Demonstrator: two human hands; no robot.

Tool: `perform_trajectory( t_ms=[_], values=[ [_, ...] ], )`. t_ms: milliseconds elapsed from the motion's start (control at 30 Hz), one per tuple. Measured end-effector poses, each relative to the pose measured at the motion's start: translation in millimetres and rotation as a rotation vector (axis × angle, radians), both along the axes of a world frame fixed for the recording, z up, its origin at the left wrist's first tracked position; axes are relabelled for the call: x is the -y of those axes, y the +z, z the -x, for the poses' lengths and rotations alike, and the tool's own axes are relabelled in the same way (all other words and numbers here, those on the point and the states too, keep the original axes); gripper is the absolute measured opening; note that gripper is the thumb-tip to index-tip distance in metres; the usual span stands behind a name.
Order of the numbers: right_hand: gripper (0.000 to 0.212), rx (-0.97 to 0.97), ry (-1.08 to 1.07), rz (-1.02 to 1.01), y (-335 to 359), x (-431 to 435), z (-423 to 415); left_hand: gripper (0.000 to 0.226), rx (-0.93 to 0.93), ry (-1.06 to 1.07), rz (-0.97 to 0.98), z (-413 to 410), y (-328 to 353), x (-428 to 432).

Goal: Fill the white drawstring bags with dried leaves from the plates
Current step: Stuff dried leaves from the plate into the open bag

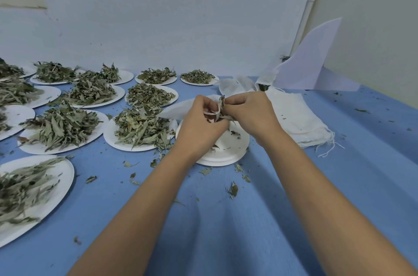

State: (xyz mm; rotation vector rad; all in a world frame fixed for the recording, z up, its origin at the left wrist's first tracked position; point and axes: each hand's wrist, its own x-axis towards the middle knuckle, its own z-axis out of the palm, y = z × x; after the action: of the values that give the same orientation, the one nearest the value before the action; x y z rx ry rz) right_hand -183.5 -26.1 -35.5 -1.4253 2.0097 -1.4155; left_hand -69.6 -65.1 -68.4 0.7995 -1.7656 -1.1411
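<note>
Both hands work at the mouth of a white drawstring bag [181,109], held over the near-empty plate [222,154].

Left hand [202,124]: fingers curled round the bag's rim. Right hand [252,114]: fingers pinch dried leaves [222,104] at the opening. The bag's body trails left of that plate. Further left, heaped plates [140,133]; right of it, a stack of flat bags [298,117] on the blue tabletop [226,230].

Leaf plates [140,133] left of bags [300,122]
</note>
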Motion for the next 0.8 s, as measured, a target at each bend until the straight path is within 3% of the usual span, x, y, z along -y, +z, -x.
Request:
perform_trajectory(
  t_ms=[200, 400, 633, 800],
  values=[
    [0.016, 0.009, 0.044, -0.016, 0, 0, -6, 0.029, -0.029, 0.048, 0.038, -4, -1, 4],
    [0.029, 0.165, 0.156, -0.077, 6, 2, -13, 0.027, -0.036, 0.175, 0.057, -5, -4, 9],
    [0.02, 0.129, 0.126, -0.098, 4, 7, -13, 0.02, -0.025, 0.189, 0.065, -7, -6, 11],
    [0.047, 0.118, 0.134, -0.018, 4, 6, -14, 0.021, -0.03, 0.205, 0.081, -8, -5, 12]
  ],
)
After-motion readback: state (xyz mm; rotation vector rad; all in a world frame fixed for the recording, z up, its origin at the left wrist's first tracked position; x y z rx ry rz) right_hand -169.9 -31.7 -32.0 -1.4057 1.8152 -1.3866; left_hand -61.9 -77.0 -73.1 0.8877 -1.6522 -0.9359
